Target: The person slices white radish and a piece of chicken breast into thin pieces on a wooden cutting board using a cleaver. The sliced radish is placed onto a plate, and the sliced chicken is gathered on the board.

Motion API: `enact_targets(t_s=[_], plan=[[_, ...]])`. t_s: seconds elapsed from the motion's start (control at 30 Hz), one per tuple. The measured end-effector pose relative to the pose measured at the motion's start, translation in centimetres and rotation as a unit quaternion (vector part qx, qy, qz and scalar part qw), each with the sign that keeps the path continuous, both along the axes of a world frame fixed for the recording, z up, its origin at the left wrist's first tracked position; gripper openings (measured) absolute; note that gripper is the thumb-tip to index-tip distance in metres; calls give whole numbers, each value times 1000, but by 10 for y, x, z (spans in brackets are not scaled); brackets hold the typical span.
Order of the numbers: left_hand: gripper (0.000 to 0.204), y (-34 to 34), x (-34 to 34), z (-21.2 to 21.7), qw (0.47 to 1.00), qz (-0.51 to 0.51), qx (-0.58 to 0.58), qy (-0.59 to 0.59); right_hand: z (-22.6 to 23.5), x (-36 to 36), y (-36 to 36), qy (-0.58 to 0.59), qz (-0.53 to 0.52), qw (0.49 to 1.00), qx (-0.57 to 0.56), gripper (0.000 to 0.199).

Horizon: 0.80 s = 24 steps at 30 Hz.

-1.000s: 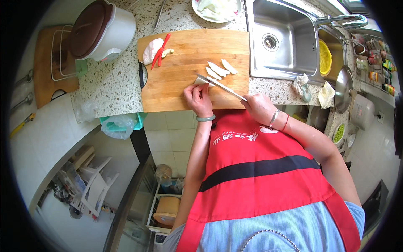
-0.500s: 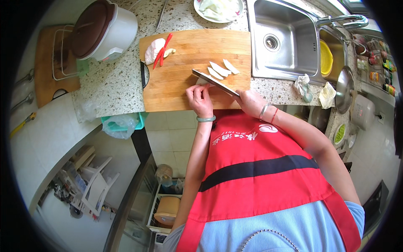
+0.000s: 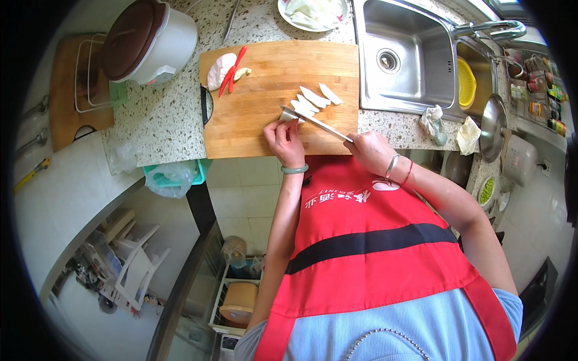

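Observation:
My right hand (image 3: pixel 372 153) is closed round the handle of a kitchen knife (image 3: pixel 325 126). Its blade slants over the near part of a wooden cutting board (image 3: pixel 259 120), beside a piece of white vegetable (image 3: pixel 289 115). My left hand (image 3: pixel 285 144) has its fingers curled on that piece, close to the blade, and partly covers it. Several long white slices (image 3: pixel 313 97) lie just beyond the blade. At the board's far left are red chili peppers (image 3: pixel 232 72), a pale pinkish-white lump (image 3: pixel 220 69) and a small yellowish piece (image 3: pixel 242 74).
Right of the board is a steel sink (image 3: pixel 415 102) with a faucet (image 3: pixel 490 27) and a yellow basket (image 3: pixel 466 83). A plate of white pieces (image 3: pixel 313 13) stands beyond the board. A rice cooker (image 3: pixel 159 45) sits at the left; a pot lid (image 3: pixel 494 127) leans at the right.
My right hand and the knife have moved a little to the right, and the blade has turned more edge-on. Another slice now lies beside the others. My left hand has barely shifted.

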<state>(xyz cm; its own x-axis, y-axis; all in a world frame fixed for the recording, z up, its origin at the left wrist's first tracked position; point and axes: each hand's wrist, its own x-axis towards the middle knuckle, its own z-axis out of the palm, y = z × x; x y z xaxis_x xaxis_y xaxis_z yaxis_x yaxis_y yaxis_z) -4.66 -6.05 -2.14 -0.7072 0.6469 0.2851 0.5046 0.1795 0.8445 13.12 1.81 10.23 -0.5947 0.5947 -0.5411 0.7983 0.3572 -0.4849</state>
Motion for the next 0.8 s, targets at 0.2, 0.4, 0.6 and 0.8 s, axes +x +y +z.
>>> enact_targets(t_s=[0.2,0.4,0.6,0.8], plan=[[13,0,-1,-1,1000,-1,8,-10,1,-7,4,-3,-3,999,-43,26],[16,-1,-4,-2,1000,-10,5,12,-23,-20,1,-5,-14,999,-30,25],[17,-1,-6,-5,999,-27,9,30,-40,-13,3,60,-31,998,-20,22],[15,-6,-7,-10,999,-20,27,7,-15,-8,7,78,-25,995,57,22]])
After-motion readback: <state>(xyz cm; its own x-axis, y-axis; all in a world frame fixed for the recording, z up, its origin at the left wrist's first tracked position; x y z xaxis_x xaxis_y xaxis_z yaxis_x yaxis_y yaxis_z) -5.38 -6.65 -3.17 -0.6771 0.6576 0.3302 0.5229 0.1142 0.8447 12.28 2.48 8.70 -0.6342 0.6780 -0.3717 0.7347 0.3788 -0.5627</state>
